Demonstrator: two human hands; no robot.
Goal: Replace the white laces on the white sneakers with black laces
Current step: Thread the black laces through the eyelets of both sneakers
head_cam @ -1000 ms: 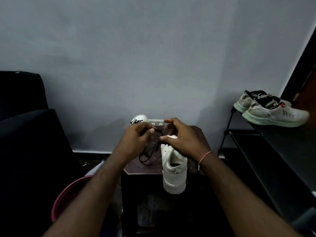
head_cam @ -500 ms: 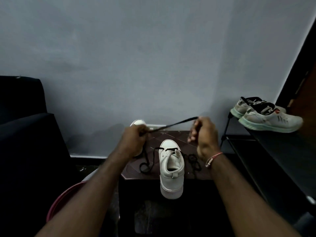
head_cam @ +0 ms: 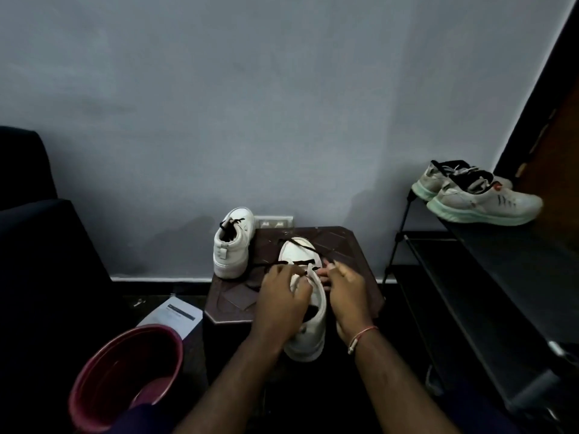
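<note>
**Here, a sneaker is relaced with its heel hung over the edge**

At far left, a red bucket (head_cam: pixel 125 368) and a sheet of paper (head_cam: pixel 170 314) are seen on the floor. Beyond them a second white sneaker (head_cam: pixel 233 249), already threaded in black, is stood at the back left corner of the small dark surface (head_cam: pixel 351 255). The left hand (head_cam: pixel 282 305) is curled on the black lace (head_cam: pixel 302 262) by the tongue of the near sneaker (head_cam: pixel 297 252), whose heel is hung out past the front edge. The right hand (head_cam: pixel 346 296) appears closed in a pinch on the lace at the opposite eyelets, though the tip is hidden. By this reading, the shoe could be tipped off by a hard pull, an eyelet missed in the dim light, or the slack across the toe snagged. At right, a pair of running shoes (head_cam: pixel 482 198) is kept on a rack (head_cam: pixel 501 245).
</note>
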